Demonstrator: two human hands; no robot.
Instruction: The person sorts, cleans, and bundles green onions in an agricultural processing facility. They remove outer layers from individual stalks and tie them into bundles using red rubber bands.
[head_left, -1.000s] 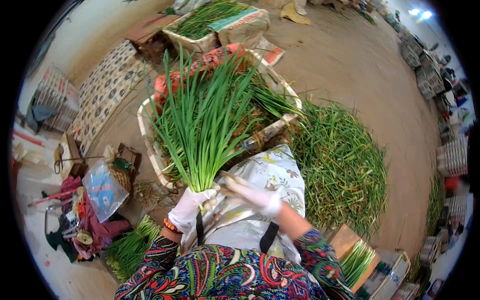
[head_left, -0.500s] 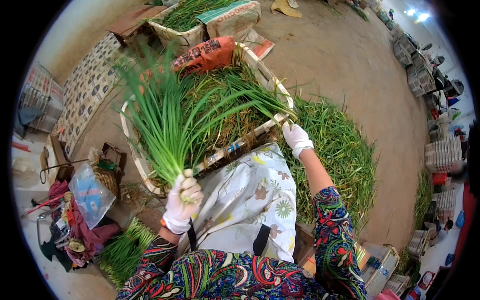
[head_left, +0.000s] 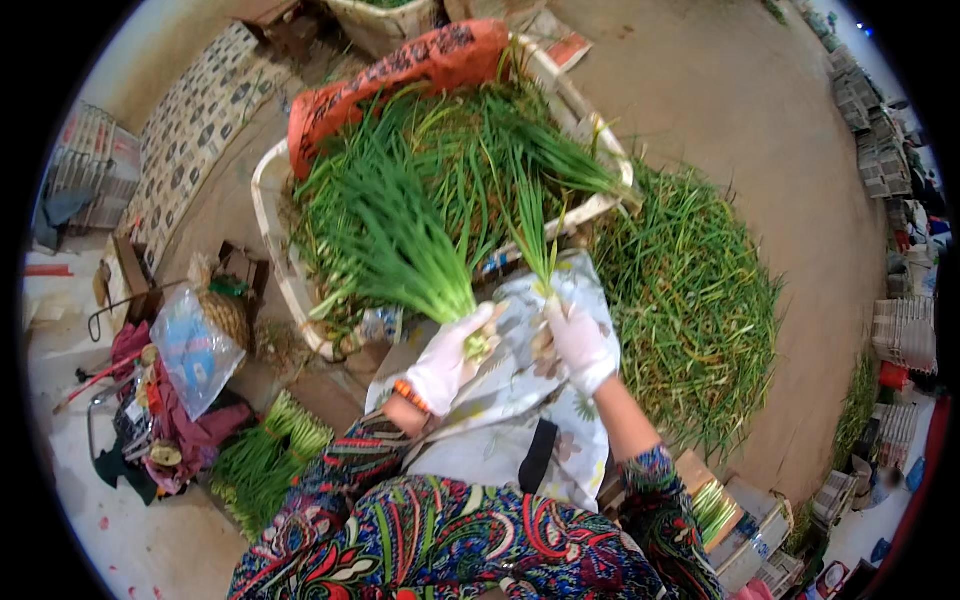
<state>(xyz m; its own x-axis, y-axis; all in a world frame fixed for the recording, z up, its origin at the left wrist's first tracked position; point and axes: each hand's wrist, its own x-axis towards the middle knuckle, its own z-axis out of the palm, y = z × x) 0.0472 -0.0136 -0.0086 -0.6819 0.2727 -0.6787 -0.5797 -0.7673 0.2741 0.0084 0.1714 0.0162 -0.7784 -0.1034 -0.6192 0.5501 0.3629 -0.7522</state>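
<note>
My gloved left hand (head_left: 445, 365) is wrapped round a thick bunch of green onions (head_left: 415, 255), whose pale root ends poke out beside the thumb. The leaves fan away over a white tub (head_left: 268, 225) heaped with loose green onions (head_left: 440, 140). Close to its right, my gloved right hand (head_left: 582, 348) pinches a few thin green onion stalks (head_left: 530, 225) near their pale ends; the fingertips are partly hidden. Both hands are above the light flowered apron (head_left: 510, 400) on my lap. At the tub's right corner, another small clump of green onions (head_left: 580, 165) lies across the rim.
An orange sack (head_left: 400, 80) drapes over the tub's far side. Cut leaves (head_left: 700, 310) pile on the floor at the right. Tidy green onion bundles (head_left: 270, 450) lie at lower left, beside bags and cloths (head_left: 180, 410). A box of stalks (head_left: 712, 510) stands at lower right.
My right hand has moved from the tub's right corner in toward my left, with a few stalks in it. My left hand has shifted right with the bunch, now tilted leftward.
</note>
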